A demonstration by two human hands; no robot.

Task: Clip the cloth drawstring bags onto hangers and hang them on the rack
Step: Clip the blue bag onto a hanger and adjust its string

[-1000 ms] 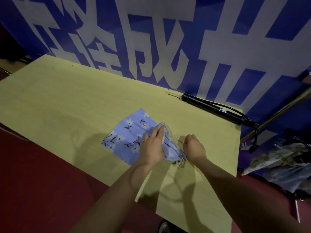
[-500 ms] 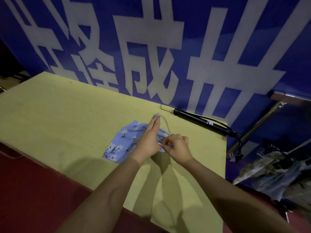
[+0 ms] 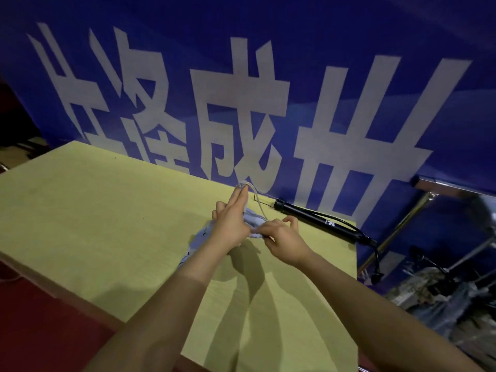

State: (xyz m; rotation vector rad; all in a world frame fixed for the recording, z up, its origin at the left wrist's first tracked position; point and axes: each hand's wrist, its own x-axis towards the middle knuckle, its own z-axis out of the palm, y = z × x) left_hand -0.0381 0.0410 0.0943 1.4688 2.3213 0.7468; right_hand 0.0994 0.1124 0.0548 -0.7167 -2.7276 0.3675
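Blue floral drawstring bag (image 3: 204, 232) on the yellow table (image 3: 94, 210), mostly hidden under both hands. Left hand (image 3: 230, 221): fingers straight, pointing to 12 o'clock, drawstring (image 3: 258, 202) looped over the fingertips. Right hand (image 3: 281, 237), at 3 o'clock of the left: fingers curled, pinching the bag's gathered mouth. Black rod (image 3: 319, 221) at 2 o'clock, along the blue banner (image 3: 268, 76).

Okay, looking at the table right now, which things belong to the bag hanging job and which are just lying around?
Part of the job:
- floral cloth bag, pinched by the right hand
- its drawstring, looped over the left hand fingers

Just lying about:
- black tube with cable by the banner
- clutter beyond the table's right edge
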